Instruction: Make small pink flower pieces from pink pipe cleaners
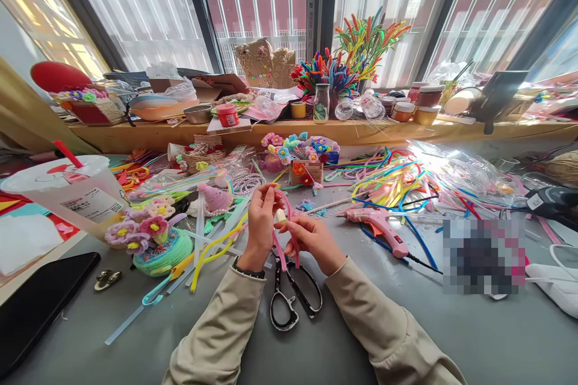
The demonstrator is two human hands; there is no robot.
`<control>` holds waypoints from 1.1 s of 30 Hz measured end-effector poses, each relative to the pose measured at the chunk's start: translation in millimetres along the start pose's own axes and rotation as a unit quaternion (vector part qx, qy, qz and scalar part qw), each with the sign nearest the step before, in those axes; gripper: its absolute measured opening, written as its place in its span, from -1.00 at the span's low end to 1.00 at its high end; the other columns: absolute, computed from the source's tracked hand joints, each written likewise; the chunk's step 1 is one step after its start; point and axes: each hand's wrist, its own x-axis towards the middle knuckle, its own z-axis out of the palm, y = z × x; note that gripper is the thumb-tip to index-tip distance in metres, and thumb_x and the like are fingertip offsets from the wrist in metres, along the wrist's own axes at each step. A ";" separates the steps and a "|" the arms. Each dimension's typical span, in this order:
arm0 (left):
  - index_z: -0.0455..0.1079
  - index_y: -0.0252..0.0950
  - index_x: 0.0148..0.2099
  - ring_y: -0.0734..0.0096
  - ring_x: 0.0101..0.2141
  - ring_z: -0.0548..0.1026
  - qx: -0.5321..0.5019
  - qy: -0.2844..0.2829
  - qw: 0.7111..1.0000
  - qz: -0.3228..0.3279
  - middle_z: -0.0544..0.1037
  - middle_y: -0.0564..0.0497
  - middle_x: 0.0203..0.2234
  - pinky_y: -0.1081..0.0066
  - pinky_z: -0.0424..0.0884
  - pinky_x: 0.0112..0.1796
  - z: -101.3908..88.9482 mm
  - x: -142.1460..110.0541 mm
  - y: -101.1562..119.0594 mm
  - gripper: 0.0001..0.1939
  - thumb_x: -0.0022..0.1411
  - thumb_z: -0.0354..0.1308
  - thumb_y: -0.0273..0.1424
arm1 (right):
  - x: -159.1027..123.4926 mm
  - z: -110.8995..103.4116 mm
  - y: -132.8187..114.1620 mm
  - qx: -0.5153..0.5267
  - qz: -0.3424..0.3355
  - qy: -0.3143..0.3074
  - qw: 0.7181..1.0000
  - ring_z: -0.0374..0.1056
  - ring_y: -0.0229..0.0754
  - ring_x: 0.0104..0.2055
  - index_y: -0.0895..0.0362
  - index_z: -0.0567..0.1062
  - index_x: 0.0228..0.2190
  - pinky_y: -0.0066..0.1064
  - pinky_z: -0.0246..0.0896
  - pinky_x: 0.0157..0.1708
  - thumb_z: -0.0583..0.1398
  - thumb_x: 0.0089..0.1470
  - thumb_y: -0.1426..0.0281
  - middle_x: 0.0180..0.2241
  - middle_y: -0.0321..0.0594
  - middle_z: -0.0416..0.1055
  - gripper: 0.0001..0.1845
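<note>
Both hands are raised just above the grey table (451, 337). The left hand (261, 225) pinches the top of a pink pipe cleaner (283, 234), and the right hand (311, 240) grips it lower, beside a small pale piece between the fingertips. The stem is bent into a loop only; by my judgement shaping is at an early stage. Scissors (293, 298) lie directly beneath, and the pink glue gun (377, 225) lies idle to the right (cord attached). The drink cup (74, 192) bears a printed label, unreadable from here.
</note>
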 end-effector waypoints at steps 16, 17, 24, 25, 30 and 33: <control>0.09 -0.28 -0.37 0.67 -0.62 0.17 -0.022 -0.101 0.995 -0.011 0.06 0.15 -0.67 0.59 0.20 -0.51 17.8 -8.8 4.1 -0.87 0.09 -0.12 -0.32 | 2.9 -5.5 1.7 -0.051 0.014 0.032 0.998 0.08 -0.44 -0.68 0.22 0.37 -0.53 -0.60 -0.04 -0.72 0.09 -0.18 0.20 -0.69 -0.33 0.18 -0.70; 0.07 -0.27 -0.38 0.67 -0.64 0.17 -0.024 -0.104 0.994 -0.016 0.07 0.16 -0.68 0.61 0.17 -0.56 18.9 -9.3 5.3 -0.88 0.08 -0.09 -0.33 | 3.7 -5.7 1.9 -0.082 -0.014 0.059 0.995 0.07 -0.44 -0.68 0.22 0.36 -0.56 -0.59 -0.03 -0.72 0.10 -0.20 0.20 -0.66 -0.32 0.18 -0.70; 0.03 -0.33 -0.50 0.69 -0.72 0.00 -0.164 -0.100 0.980 -0.043 -0.05 0.16 -0.70 0.61 0.07 -0.69 21.2 -7.8 9.9 -0.79 0.11 -0.15 -0.32 | 5.4 -3.6 2.5 -0.095 -0.106 0.092 0.986 0.16 -0.34 -0.40 0.18 0.25 -0.56 -0.51 0.12 -0.42 0.14 -0.23 0.25 -0.48 -0.30 0.18 -0.75; 0.04 -0.33 -0.50 0.69 -0.71 0.00 -0.184 -0.099 0.977 -0.050 -0.06 0.15 -0.70 0.61 0.09 -0.68 21.1 -7.1 10.3 -0.77 0.11 -0.16 -0.31 | 5.2 -2.8 2.3 -0.049 -0.079 0.072 0.993 0.18 -0.36 -0.43 0.17 0.22 -0.50 -0.49 0.13 -0.41 0.12 -0.20 0.24 -0.48 -0.32 0.18 -0.74; 0.09 -0.35 -0.50 0.69 -0.69 0.03 -0.199 -0.098 0.975 -0.030 -0.05 0.15 -0.70 0.58 0.20 -0.57 16.9 -3.8 9.5 -0.77 0.12 -0.17 -0.32 | 3.7 -1.6 2.4 -0.016 0.023 -0.025 0.999 0.14 -0.42 -0.65 0.16 0.16 -0.40 -0.54 0.07 -0.62 0.02 -0.10 0.20 -0.61 -0.36 0.23 -0.72; 0.11 -0.34 -0.49 0.68 -0.66 0.12 -0.160 -0.109 0.981 -0.015 0.02 0.14 -0.69 0.56 0.23 -0.51 12.5 -2.5 6.4 -0.78 0.12 -0.16 -0.32 | 4.0 -2.9 3.9 -0.053 0.008 -0.025 0.998 0.04 -0.45 -0.71 0.18 0.18 -0.49 -0.59 -0.05 -0.70 0.00 -0.08 0.21 -0.71 -0.41 0.13 -0.74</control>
